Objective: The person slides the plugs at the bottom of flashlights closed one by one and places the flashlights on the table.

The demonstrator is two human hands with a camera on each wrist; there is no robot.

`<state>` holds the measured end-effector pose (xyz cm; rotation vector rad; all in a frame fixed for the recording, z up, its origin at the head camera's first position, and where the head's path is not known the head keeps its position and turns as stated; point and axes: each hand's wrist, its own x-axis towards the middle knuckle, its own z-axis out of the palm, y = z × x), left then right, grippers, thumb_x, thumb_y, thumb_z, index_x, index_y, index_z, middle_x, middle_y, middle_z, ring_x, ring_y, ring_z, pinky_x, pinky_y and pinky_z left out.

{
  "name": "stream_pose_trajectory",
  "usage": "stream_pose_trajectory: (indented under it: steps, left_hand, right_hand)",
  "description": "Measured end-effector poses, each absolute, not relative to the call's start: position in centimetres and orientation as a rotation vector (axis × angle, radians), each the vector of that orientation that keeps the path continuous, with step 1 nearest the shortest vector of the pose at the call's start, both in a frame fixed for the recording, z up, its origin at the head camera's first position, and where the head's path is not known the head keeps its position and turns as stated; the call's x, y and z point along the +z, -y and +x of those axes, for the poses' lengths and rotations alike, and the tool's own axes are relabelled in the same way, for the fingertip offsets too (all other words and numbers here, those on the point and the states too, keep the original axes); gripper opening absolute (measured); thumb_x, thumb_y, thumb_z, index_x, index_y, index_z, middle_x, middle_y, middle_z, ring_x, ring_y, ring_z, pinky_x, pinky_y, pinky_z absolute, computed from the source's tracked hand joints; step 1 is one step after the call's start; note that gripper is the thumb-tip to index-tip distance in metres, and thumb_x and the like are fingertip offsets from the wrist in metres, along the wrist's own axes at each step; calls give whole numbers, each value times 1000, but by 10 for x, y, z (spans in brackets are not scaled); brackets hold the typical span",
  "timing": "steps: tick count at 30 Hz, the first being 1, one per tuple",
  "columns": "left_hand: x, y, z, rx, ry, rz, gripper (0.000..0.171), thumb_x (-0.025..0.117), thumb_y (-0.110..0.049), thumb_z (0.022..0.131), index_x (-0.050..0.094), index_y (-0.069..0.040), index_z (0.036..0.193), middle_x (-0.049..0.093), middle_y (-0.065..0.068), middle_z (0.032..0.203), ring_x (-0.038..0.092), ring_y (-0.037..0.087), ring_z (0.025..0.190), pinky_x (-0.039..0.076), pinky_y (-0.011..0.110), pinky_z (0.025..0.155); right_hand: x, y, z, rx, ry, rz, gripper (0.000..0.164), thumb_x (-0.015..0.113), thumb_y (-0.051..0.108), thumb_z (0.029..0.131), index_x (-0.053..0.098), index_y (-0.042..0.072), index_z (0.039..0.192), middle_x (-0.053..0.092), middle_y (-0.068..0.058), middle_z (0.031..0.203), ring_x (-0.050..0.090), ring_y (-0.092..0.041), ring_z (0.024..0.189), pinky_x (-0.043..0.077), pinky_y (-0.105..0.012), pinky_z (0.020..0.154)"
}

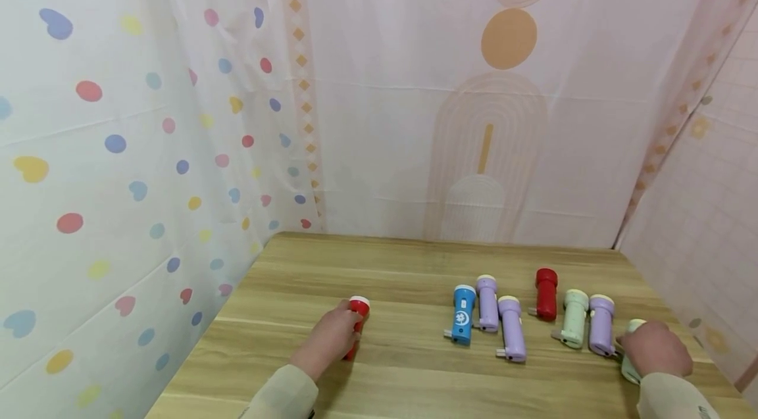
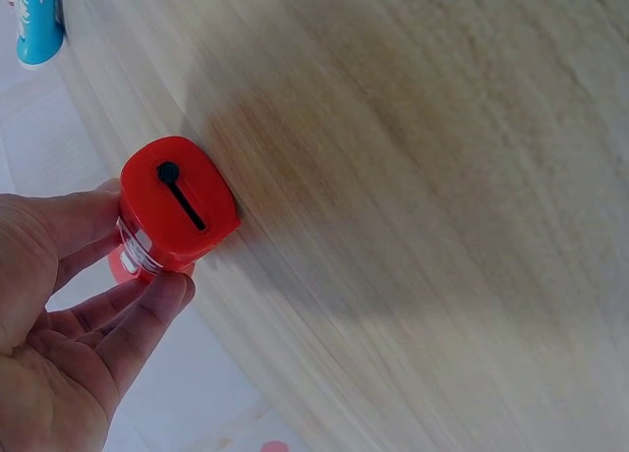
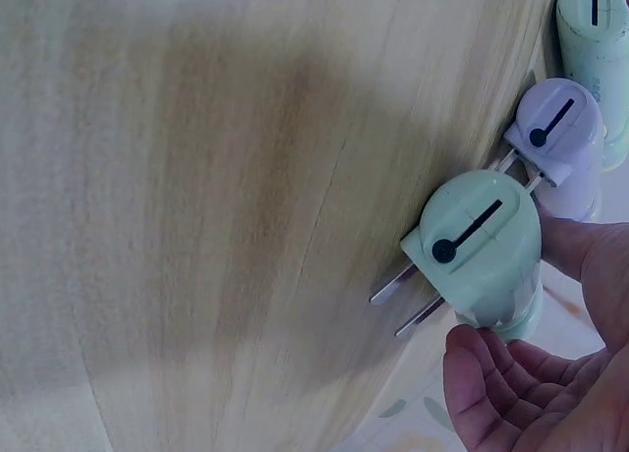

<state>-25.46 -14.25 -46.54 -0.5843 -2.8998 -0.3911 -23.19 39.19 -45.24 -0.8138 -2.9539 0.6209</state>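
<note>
My left hand (image 1: 333, 340) pinches a red flashlight (image 2: 177, 201) between thumb and fingers at the left part of the table. Its white-rimmed head points away, and its end cap with a black slot faces the left wrist camera. Over at the right edge, my right hand (image 1: 658, 349) holds a pale green flashlight (image 3: 482, 241), thumb on one side and fingers on the other. Two metal plug prongs (image 3: 403, 300) stick out from its end. A purple flashlight (image 3: 560, 138) lies right beside it, prongs also out.
To the left of my right hand lie a second green flashlight (image 1: 574, 319), a dark red one (image 1: 546, 294), two more purple ones (image 1: 512, 330) and a blue one (image 1: 463, 315), with prongs out. The wooden table (image 1: 414, 393) meets patterned curtains (image 1: 379, 143) behind and at both sides.
</note>
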Motion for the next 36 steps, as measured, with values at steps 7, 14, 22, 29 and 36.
stream_pose_trajectory:
  steps: [7, 14, 22, 29, 36]
  left_hand:
    - [-465, 141, -254, -367, 2890, -580, 17, 83, -5, 77, 66, -4, 78, 57, 11, 90, 59, 25, 71, 55, 41, 72]
    - [-463, 140, -255, -365, 2890, -572, 18, 84, -7, 77, 67, -4, 81, 58, 13, 94, 59, 26, 73, 56, 42, 75]
    - [-466, 140, -255, -338, 2863, -587, 18, 83, -6, 76, 65, -5, 76, 58, 13, 92, 59, 26, 70, 55, 41, 71]
    - [-468, 140, -255, -344, 2859, -596, 17, 83, -5, 76, 65, -5, 78, 58, 13, 93, 60, 26, 71, 55, 40, 70]
    - [-469, 142, -254, -339, 2832, -620, 19, 83, -5, 76, 64, -5, 75, 57, 12, 90, 61, 27, 69, 55, 41, 68]
  right_hand:
    - [-451, -392, -234, 599, 2987, -838, 45, 59, 16, 86, 44, -24, 100, 56, -37, 88, 60, -50, 85, 51, -56, 69]
    - [-452, -388, -229, 603, 2929, -785, 48, 62, 18, 86, 43, -23, 100, 54, -42, 90, 58, -55, 88, 49, -59, 67]
    - [-458, -388, -224, 631, 2887, -750, 38, 55, 11, 85, 39, -21, 98, 49, -47, 90, 56, -58, 87, 48, -61, 65]
    - [-463, -390, -226, 630, 2862, -719, 32, 46, 6, 85, 40, -23, 97, 47, -48, 88, 55, -60, 86, 47, -62, 63]
    - [-461, -394, -225, 595, 2922, -632, 30, 51, 7, 83, 50, -22, 91, 55, -39, 81, 59, -55, 80, 48, -60, 60]
